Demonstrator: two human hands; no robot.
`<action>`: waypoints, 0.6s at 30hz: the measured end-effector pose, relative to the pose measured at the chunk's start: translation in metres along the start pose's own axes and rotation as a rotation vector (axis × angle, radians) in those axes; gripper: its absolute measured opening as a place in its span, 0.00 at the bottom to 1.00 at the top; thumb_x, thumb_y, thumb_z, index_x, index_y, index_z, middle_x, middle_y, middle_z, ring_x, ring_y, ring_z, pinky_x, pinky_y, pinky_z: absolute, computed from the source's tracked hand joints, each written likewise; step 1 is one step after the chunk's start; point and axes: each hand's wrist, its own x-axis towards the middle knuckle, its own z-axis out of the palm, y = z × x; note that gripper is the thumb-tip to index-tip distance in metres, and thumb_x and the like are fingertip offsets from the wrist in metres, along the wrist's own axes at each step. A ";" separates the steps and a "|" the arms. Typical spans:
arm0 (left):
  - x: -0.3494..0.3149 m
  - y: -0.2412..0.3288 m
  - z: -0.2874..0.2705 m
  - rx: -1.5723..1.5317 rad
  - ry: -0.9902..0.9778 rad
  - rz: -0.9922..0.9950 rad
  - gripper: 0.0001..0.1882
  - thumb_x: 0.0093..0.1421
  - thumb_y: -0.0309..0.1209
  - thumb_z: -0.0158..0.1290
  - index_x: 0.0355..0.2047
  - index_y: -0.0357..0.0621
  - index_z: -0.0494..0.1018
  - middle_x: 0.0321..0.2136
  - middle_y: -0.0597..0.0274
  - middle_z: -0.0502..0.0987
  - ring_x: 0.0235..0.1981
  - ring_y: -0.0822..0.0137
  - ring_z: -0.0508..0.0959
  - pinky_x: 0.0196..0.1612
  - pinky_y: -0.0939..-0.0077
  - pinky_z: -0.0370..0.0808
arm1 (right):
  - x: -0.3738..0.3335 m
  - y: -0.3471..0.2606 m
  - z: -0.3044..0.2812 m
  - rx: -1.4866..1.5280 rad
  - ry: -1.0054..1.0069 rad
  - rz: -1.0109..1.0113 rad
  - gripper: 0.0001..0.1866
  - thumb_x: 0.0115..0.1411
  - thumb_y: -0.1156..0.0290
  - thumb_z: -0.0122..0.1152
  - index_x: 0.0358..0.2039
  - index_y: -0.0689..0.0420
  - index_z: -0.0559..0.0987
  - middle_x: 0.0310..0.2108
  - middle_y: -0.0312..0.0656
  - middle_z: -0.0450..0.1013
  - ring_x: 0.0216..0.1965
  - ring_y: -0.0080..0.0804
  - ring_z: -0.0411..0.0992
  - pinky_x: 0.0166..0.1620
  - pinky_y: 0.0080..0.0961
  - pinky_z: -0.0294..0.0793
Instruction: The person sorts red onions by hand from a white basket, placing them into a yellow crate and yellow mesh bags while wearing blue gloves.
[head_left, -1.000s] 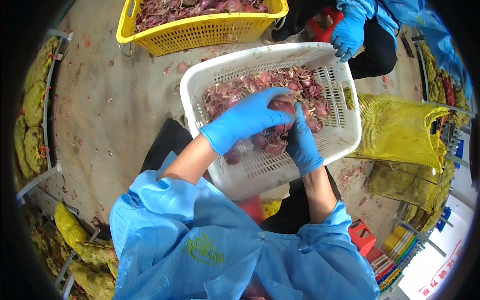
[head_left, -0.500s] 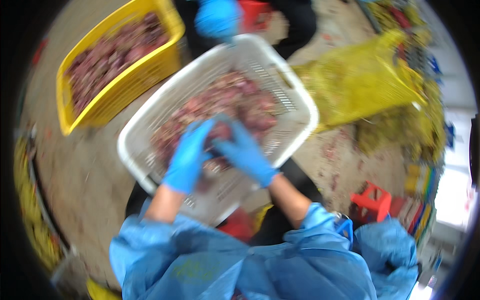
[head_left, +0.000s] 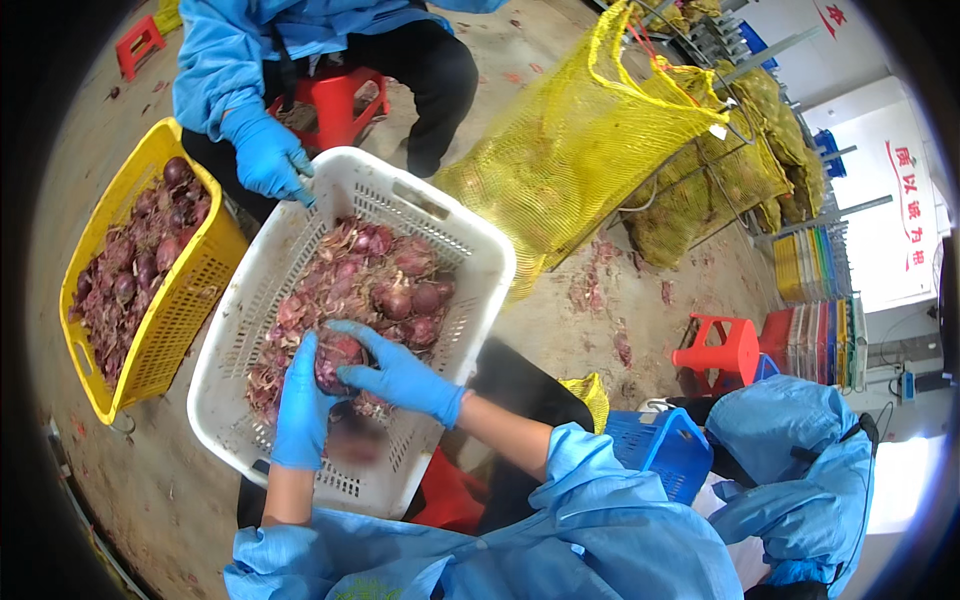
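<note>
A white plastic basket [head_left: 490, 245] with slotted sides stands in front of me, holding a heap of red onions [head_left: 395, 296] and loose papery skins. Both my hands wear blue gloves and are over the near part of the heap. Between them they hold a red onion [head_left: 338, 360]. My left hand [head_left: 301, 410] grips its left side, with the fingers partly hidden. My right hand [head_left: 400, 378] curls over it from the right, thumb against the onion. Just below the hands, a dark round shape [head_left: 357, 438], probably another onion, is smeared by motion.
Opposite me a co-worker's gloved hand [head_left: 265, 155] is at the basket's far rim. At left stands a yellow crate [head_left: 190, 285] of red onions. Yellow mesh sacks [head_left: 580, 140] lie beyond the basket. Red stools [head_left: 722, 350] and a blue basket [head_left: 655, 450] are at right.
The view has swung, so the basket sits farther left and more of the co-worker shows. My hands stay together around an onion. A blurred round shape shows below them.
</note>
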 end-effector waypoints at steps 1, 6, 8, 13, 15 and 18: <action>0.000 -0.003 0.000 0.037 0.029 0.043 0.27 0.65 0.50 0.46 0.55 0.43 0.69 0.46 0.57 0.76 0.42 0.63 0.79 0.41 0.66 0.78 | -0.002 -0.008 0.003 -0.056 0.022 0.064 0.33 0.62 0.67 0.59 0.66 0.52 0.60 0.54 0.45 0.69 0.53 0.28 0.68 0.57 0.28 0.67; 0.000 -0.004 0.007 0.130 0.049 0.119 0.26 0.67 0.48 0.46 0.55 0.41 0.69 0.46 0.58 0.76 0.42 0.67 0.78 0.42 0.70 0.78 | -0.007 -0.011 0.002 -0.185 0.079 0.019 0.37 0.59 0.61 0.62 0.66 0.51 0.58 0.52 0.49 0.72 0.52 0.34 0.71 0.56 0.31 0.68; 0.008 -0.010 0.000 0.204 0.012 0.165 0.25 0.67 0.46 0.45 0.55 0.39 0.68 0.47 0.59 0.75 0.42 0.68 0.78 0.44 0.72 0.77 | -0.011 -0.018 0.003 -0.253 0.095 0.022 0.40 0.58 0.59 0.64 0.67 0.52 0.57 0.53 0.51 0.71 0.52 0.37 0.72 0.57 0.32 0.68; 0.014 -0.016 0.006 0.150 -0.043 0.060 0.18 0.67 0.38 0.48 0.50 0.39 0.71 0.39 0.55 0.78 0.31 0.65 0.80 0.34 0.71 0.79 | -0.020 0.004 -0.013 0.131 0.271 0.079 0.32 0.59 0.58 0.63 0.60 0.56 0.65 0.44 0.44 0.75 0.47 0.32 0.73 0.53 0.32 0.71; 0.007 -0.009 0.014 0.388 -0.066 0.041 0.12 0.66 0.35 0.50 0.41 0.39 0.76 0.29 0.57 0.80 0.23 0.70 0.78 0.27 0.77 0.76 | -0.030 0.000 -0.046 0.609 0.244 0.134 0.22 0.63 0.56 0.58 0.50 0.58 0.71 0.43 0.39 0.73 0.44 0.27 0.72 0.48 0.27 0.72; 0.001 -0.001 0.013 0.595 -0.122 0.039 0.10 0.65 0.31 0.48 0.39 0.40 0.77 0.25 0.58 0.80 0.23 0.73 0.77 0.27 0.79 0.75 | -0.058 -0.055 -0.101 0.638 0.516 -0.080 0.24 0.63 0.50 0.56 0.49 0.58 0.71 0.44 0.39 0.73 0.45 0.29 0.72 0.49 0.24 0.72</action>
